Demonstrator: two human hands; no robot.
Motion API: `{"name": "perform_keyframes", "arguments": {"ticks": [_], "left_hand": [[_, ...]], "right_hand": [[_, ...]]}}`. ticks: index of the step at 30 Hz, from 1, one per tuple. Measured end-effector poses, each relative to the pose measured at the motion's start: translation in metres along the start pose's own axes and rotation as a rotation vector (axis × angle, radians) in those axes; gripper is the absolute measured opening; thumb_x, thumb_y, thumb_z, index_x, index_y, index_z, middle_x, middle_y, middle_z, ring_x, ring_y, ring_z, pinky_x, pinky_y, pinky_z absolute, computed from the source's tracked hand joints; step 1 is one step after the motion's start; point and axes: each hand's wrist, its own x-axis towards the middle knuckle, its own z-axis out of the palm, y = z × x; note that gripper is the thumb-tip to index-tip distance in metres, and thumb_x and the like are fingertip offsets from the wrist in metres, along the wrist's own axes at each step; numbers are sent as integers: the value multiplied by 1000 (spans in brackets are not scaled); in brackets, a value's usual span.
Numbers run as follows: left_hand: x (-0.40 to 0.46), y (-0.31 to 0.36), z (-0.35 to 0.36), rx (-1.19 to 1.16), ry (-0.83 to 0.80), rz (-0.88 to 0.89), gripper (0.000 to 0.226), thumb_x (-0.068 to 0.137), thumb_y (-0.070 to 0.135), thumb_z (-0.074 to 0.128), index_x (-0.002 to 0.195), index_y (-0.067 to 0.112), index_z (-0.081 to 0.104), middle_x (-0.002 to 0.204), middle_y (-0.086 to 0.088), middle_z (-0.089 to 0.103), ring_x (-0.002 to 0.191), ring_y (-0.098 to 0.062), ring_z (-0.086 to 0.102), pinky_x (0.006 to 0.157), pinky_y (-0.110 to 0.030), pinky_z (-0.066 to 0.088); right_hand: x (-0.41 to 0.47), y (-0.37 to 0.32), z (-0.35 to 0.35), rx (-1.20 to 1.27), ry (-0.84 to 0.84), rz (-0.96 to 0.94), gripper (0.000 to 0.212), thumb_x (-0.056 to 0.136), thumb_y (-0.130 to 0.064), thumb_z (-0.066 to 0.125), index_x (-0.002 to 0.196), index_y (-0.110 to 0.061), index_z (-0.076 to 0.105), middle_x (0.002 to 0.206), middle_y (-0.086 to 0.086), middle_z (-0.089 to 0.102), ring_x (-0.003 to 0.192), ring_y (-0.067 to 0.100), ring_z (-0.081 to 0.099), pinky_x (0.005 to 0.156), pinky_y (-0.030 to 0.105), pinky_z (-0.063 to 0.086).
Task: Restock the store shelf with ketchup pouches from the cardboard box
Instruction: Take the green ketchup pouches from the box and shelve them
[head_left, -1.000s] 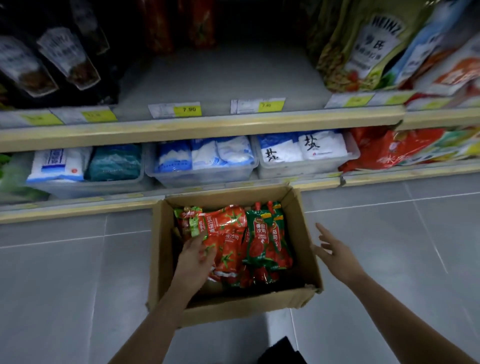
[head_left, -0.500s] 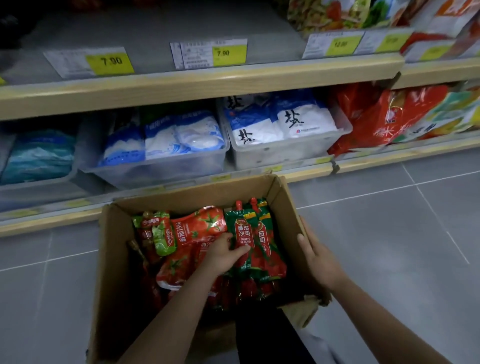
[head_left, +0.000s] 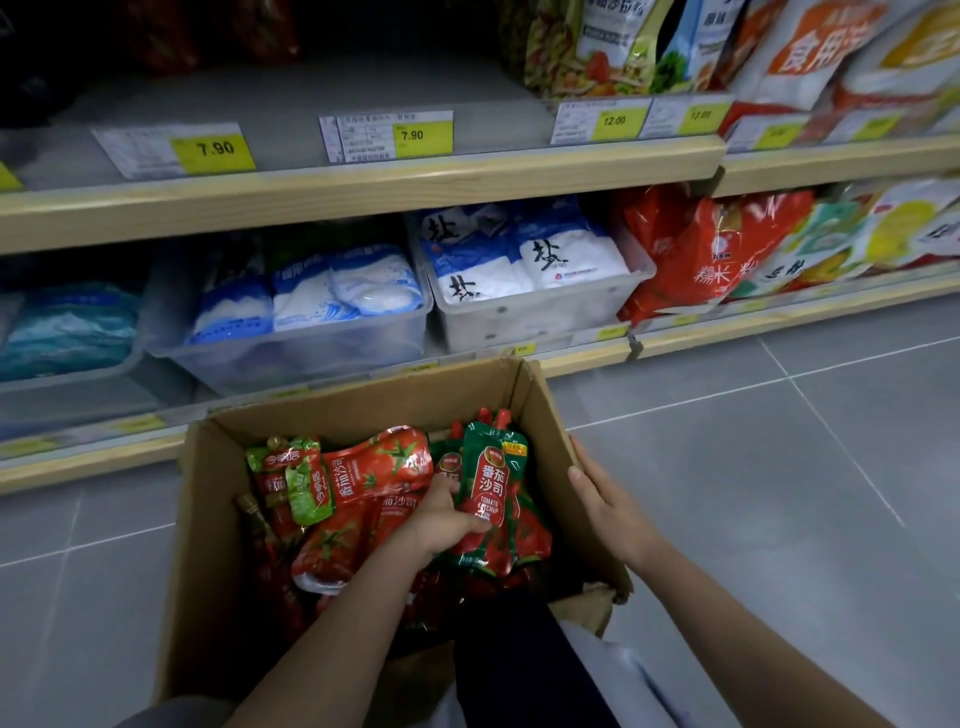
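An open cardboard box (head_left: 540, 410) stands on the floor in front of the shelves, filled with several red and green ketchup pouches. My left hand (head_left: 441, 522) is inside the box, closed on an upright green-and-red ketchup pouch (head_left: 491, 493) with a red spout, thumb on its front. My right hand (head_left: 605, 506) lies flat against the outside of the box's right wall, fingers together. A red ketchup pouch (head_left: 379, 465) lies sideways at the box's centre. The grey shelf (head_left: 291, 101) above, behind two 7.90 price tags, has bare space.
Clear bins of white and blue salt bags (head_left: 524, 270) fill the lower shelf right behind the box. Red bags (head_left: 701, 249) sit to their right. Large pouches (head_left: 613, 41) stand on the upper shelf at right. Grey tiled floor (head_left: 779, 467) stretches to the right.
The view has dropped closer to the box. My left hand moved from the red pouches to the green-and-red pouch and closed on it. My right hand came against the box's right wall.
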Motion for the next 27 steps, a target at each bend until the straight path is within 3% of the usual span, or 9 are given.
{"name": "perform_keyframes", "arguments": {"ticks": [3,7,10,13,16,20,23,27], "left_hand": [[-9,10,-5,-44,13,64,66,73,8,75,124,19,35,126,-9,51,95,-19,60,70,-29,54],[-32,39,-26,-70,29,211,58,68,7,79,108,23,40,127,-7,52,102,-24,61,80,-39,57],[-53,72,-45,-28,16,341,64,64,2,80,112,24,42,125,-3,53,106,-20,59,82,-40,56],[-75,102,-60,41,18,441,74,63,1,80,122,28,44,122,6,52,108,-10,52,88,-33,50],[-95,120,-72,53,2,485,74,64,3,79,127,26,47,118,4,61,105,-13,60,94,-39,49],[-113,139,-87,66,26,589,65,66,6,80,122,23,51,114,3,64,100,-9,62,90,-31,51],[-122,154,-98,112,82,673,62,67,7,80,118,24,51,119,2,62,108,-12,59,95,-32,48],[-129,169,-113,201,144,740,65,66,17,82,123,22,51,121,3,61,110,-12,57,99,-37,46]], "right_hand": [[-1,-12,-10,2,-15,-41,49,95,-42,37,141,-41,21,145,3,39,123,17,43,96,32,38],[4,-55,-25,-37,102,-137,54,90,-39,49,141,-28,32,136,5,49,120,18,48,96,35,41],[9,-108,-35,121,143,-239,57,85,-31,62,137,-22,40,120,-1,56,109,14,55,90,31,47],[10,-158,-42,226,162,-311,36,82,-19,67,117,-11,60,100,-3,66,92,12,65,75,21,52],[-1,-194,-45,246,186,-359,6,82,-16,66,83,-11,69,72,-6,71,66,7,66,55,12,50],[-21,-240,-55,227,142,-412,7,83,-17,65,79,-13,68,77,4,71,71,14,67,59,18,53],[-32,-272,-61,182,90,-452,5,82,-18,66,81,-16,71,72,-7,72,68,7,68,56,14,51],[-38,-305,-68,147,31,-448,7,81,-24,68,78,-19,73,70,-7,74,68,4,69,59,14,53]]}}
